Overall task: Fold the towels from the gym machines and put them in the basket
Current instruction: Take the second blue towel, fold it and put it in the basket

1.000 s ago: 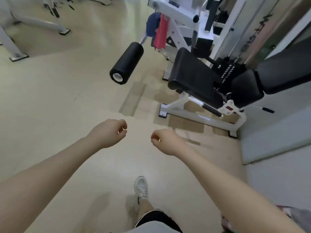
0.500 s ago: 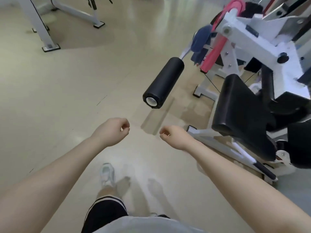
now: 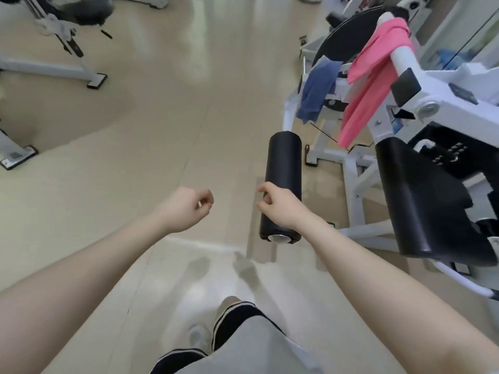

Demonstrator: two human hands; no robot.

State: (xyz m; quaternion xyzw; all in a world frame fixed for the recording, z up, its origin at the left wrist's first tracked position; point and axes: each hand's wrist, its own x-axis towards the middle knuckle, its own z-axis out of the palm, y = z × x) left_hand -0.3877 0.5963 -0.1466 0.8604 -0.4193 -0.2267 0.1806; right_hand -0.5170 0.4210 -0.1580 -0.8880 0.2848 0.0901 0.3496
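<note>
Nothing is held: the left hand (image 3: 186, 207) and right hand (image 3: 279, 207) are loosely curled, both empty, above the floor (image 3: 162, 125). 2 towels, the pink towel (image 3: 375, 76) and blue towel (image 3: 317, 90), are draped on the white machine (image 3: 442, 103), behind the black roller pad (image 3: 283, 168).

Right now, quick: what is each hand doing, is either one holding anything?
Left hand: loosely curled, empty.
Right hand: loosely curled, empty, in front of the black roller pad; whether it touches the pad cannot be told.
</note>
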